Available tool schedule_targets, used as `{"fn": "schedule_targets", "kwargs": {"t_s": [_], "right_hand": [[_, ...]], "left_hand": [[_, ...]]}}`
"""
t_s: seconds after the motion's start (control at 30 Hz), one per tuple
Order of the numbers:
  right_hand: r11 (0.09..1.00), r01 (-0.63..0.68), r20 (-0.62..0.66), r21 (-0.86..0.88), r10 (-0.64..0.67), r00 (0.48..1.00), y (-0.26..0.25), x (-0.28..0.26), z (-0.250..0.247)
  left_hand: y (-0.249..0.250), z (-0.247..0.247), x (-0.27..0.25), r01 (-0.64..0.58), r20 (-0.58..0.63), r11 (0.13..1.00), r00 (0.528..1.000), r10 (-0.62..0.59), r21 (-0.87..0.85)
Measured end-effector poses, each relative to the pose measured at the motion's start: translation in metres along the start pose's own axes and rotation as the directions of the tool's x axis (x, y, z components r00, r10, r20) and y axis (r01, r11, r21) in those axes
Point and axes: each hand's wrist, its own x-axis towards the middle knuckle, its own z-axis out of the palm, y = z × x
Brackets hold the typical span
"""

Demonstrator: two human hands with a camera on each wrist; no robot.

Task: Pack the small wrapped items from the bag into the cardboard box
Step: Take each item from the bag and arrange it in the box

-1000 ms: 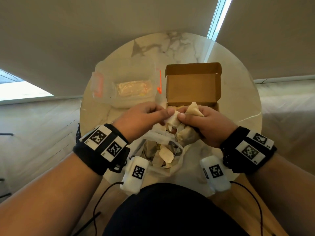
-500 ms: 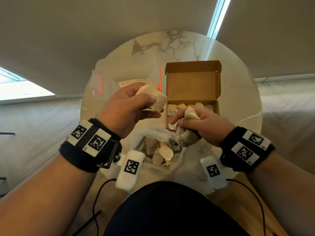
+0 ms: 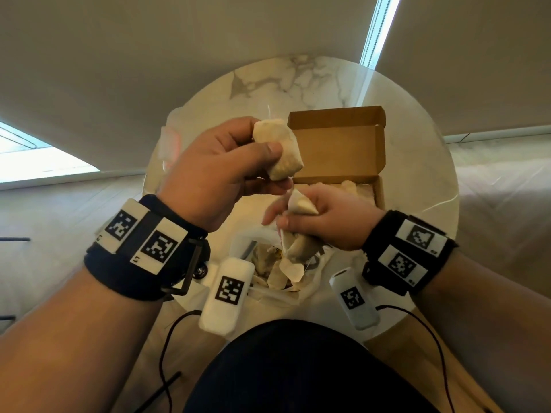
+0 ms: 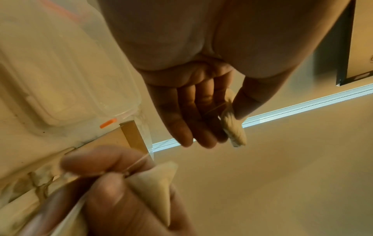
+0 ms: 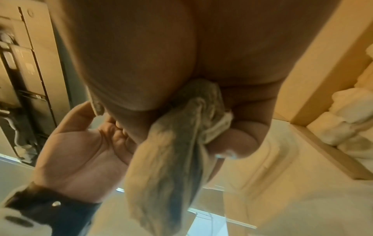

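Roughly midway I reckon. My left hand (image 3: 220, 171) pinches one wrapped item (image 3: 278, 149) beside cardboard box (image 3: 337, 150); right hand (image 3: 325, 219) clutches several more (image 3: 301, 204) above bag (image 3: 277, 269). Box partly filled, bag far from empty.

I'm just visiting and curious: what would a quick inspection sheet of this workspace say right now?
Surface: round white marble table.
Job's things: open brown cardboard box holding pale wrapped items; clear plastic bag with more near the person.
Clutter: clear plastic container with orange tabs.
Grips: left hand holds one cream wrapped item raised beside the box; right hand clutches several wrapped items over the bag.
Cables: black wrist-camera cables.
Surroundings: window blinds.
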Motion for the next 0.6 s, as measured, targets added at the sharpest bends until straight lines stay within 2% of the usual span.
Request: {"fn": "schedule_targets", "kwargs": {"t_s": [0.07, 0.2, 0.3, 0.4, 0.53, 0.6], "right_hand": [[0.999, -0.022, -0.007, -0.030, 0.022, 1.000, 0.006, -0.002, 0.003], [0.995, -0.094, -0.116, -0.018, 0.091, 0.989, 0.022, -0.008, 0.000], [0.993, -0.107, -0.175, 0.057, 0.116, 0.978, 0.024, -0.013, -0.006], [0.992, -0.090, -0.227, 0.085, 0.107, 0.968, 0.024, -0.015, -0.011], [0.984, -0.112, -0.344, 0.142, 0.155, 0.926, 0.030, -0.010, -0.011], [0.980, -0.148, -0.391, 0.131, 0.189, 0.901, 0.036, -0.008, -0.010]], "left_hand": [[-0.002, -0.005, 0.002, -0.007, -0.047, 1.000, 0.999, 0.008, 0.005], [-0.016, -0.014, 0.007, 0.007, -0.164, 0.999, 0.987, 0.000, 0.042], [-0.036, -0.018, 0.013, 0.069, -0.211, 0.972, 0.977, -0.021, 0.223], [-0.060, -0.016, 0.020, 0.128, -0.155, 0.867, 0.986, -0.060, 0.482], [-0.076, -0.001, 0.026, 0.164, -0.044, 0.803, 0.985, -0.169, 0.573], [-0.080, 0.004, 0.028, 0.168, -0.010, 0.808, 0.980, -0.197, 0.565]]}}
